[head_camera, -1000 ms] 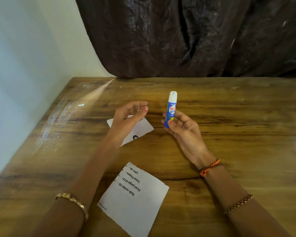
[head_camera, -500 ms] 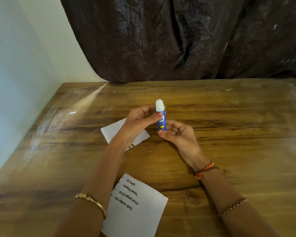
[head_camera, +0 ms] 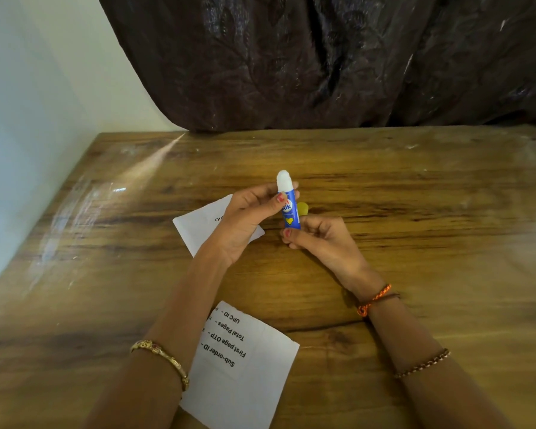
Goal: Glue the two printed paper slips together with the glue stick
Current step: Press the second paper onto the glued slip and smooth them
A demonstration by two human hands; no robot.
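Note:
A blue glue stick (head_camera: pixel 290 212) with a white cap stands upright above the middle of the wooden table (head_camera: pixel 415 212). My right hand (head_camera: pixel 319 239) grips its lower end. My left hand (head_camera: pixel 248 218) pinches it near the cap with thumb and fingers. One printed paper slip (head_camera: pixel 198 224) lies flat under my left hand, partly hidden by it. The second printed slip (head_camera: pixel 245 366) lies near the table's front edge between my forearms, its text upside down to me.
A small yellow object (head_camera: pixel 302 208) shows just behind the glue stick; what it is I cannot tell. A dark curtain (head_camera: pixel 322 63) hangs behind the table's far edge. A pale wall (head_camera: pixel 28 119) borders the table on the left.
My left hand came over from above the far slip and took hold of the glue stick's upper part. The right hand's grip slid down to the stick's base.

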